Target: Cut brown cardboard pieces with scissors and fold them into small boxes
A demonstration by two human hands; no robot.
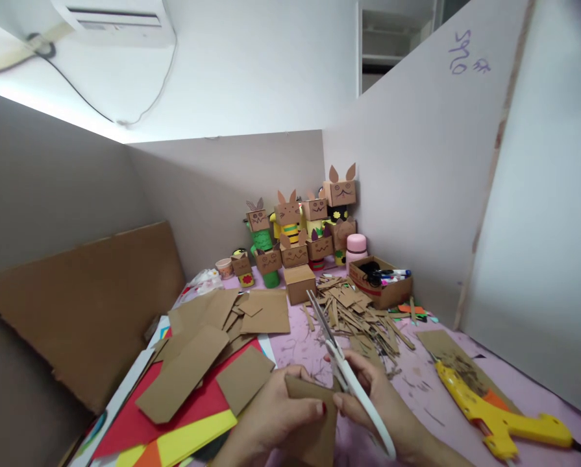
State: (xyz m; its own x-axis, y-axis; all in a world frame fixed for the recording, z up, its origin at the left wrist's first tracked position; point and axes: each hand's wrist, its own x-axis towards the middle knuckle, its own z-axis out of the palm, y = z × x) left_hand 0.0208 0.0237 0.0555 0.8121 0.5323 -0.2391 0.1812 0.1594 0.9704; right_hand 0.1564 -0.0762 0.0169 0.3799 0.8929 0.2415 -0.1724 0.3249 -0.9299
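My left hand (pixel 290 408) is closed on a piece of brown cardboard (pixel 314 434) low in the middle of the view, its thumb pressed along the front. In my right hand (pixel 363 383) is a pair of scissors (pixel 336 357) with white handles, blades pointing up and away. The right thumb and fingers also sit close to the cardboard's right edge. Whether the blades touch the cardboard I cannot tell. Beyond the scissor tips stands a plain closed cardboard box (pixel 300 284).
Cardboard sheets (pixel 193 370) lie over red paper (pixel 124 415) at left. Cardboard scraps (pixel 353 311) are heaped beyond my hands. A yellow glue gun (pixel 494 415) lies at right. Cardboard animal figures (pixel 289 214), a pink bottle (pixel 356 246) and a pen box (pixel 382 285) stand behind.
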